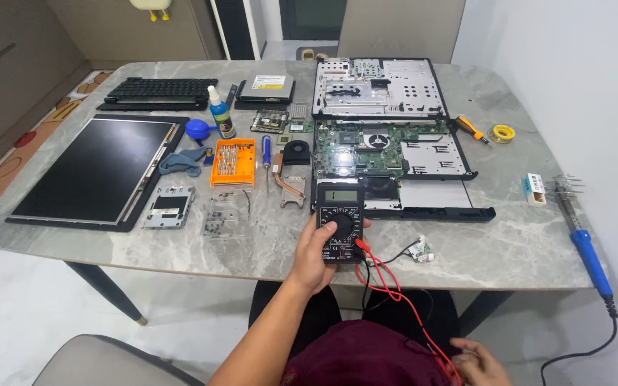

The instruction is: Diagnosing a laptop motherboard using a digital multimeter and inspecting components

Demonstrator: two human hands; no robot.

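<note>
- Grey marble table [180, 250] carried the stripped laptop chassis [395, 154] at its far middle.
- We gripped the black multimeter [340, 221] at the near edge with our left hand [316, 250], long axis running near-to-far.
- Our right hand [477, 363] lay lower right, loosely curled around the red leads [402, 293], farther from the meter.

Right hand [478, 364] (perhaps gripping leads) cut off below

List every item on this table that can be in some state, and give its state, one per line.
multimeter: lying flat, red and black leads plugged in, left hand on its dial
right hand: off the table, at the red lead
laptop base: opened, motherboard exposed
laptop cover: removed, lying flat
screen panel: detached, dark
keyboard: removed
orange bit case: open
soldering iron: lying on the table, unheld
blue bottle: upright, capped
</note>
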